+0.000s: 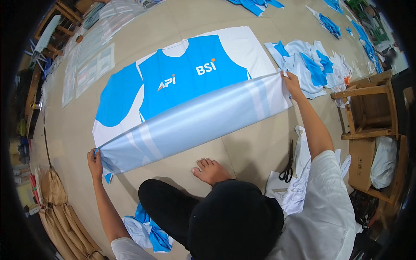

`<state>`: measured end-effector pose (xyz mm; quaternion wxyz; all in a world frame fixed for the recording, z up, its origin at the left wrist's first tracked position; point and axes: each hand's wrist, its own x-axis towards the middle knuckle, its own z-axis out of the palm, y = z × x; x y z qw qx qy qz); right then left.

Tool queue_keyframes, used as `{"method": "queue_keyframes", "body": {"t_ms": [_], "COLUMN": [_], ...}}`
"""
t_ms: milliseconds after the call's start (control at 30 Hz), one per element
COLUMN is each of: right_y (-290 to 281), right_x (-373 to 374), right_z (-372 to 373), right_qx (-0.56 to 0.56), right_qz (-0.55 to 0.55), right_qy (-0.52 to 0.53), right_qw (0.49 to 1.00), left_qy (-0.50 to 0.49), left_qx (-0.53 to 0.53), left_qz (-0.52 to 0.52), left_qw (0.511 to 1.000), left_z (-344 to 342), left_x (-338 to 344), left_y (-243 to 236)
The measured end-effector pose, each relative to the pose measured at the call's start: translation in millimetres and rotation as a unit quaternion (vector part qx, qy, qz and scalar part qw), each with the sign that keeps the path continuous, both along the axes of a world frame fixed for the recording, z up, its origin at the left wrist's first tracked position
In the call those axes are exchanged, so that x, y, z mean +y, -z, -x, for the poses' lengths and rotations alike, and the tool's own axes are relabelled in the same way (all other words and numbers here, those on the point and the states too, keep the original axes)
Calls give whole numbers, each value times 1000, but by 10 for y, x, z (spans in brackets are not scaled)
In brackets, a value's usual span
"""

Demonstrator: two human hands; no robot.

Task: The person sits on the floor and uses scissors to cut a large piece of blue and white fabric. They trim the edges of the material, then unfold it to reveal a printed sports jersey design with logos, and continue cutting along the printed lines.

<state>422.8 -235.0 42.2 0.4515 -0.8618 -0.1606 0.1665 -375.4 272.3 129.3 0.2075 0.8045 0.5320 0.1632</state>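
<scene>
L hand (95, 160) & R hand (291, 84) each pinched an end of the cloth (195, 125), thin, smooth, spread on the floor (173, 21), near part showing pale, sheeny back. Bare foot (212, 171) was just below, scissors (289, 167) to its R, crumpled scraps (315, 69) nr R hand, wood stool (362, 91) beyond.

Left hand (95, 163) and right hand (292, 85) hold a cloth (195, 125) over the floor (229, 151).
Between the hands the cloth shows a pale side; beyond, bright blue shapes on white. A bare foot (212, 172) rests near its lower edge, scissors (288, 167) lie beside white scraps (303, 151), and a wooden stool (368, 134) stands at right.
</scene>
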Motion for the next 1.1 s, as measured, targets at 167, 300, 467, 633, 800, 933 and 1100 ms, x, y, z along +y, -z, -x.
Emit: {"method": "queue_keyframes", "body": {"t_ms": [167,300,467,633,800,933,1100], "right_y": [373,417,364,300,317,369,428], "right_x": [133,227,227,377,446,393,451], "right_z": [-273,-224,-292,-248,-246,-297,-291], "right_qx": [-48,-25,-74,-109,-127,-168,-188], "right_qz": [61,72,56,66,75,81,81], "right_qy": [-18,-28,-40,-65,-94,-81,-65], "right_qw": [997,997,995,990,984,979,977], "left_qy": [9,-2,-39,-70,-77,-51,-47], "left_qx": [21,61,41,36,15,23,16], "left_qz": [26,28,67,81,88,77,86], "left_qw": [999,998,996,994,993,995,995], "left_z": [-212,-238,-316,-212,-114,-266,-329], "left_x": [351,457,520,586,697,646,617], "left_y": [443,633,805,889,937,962,928]}}
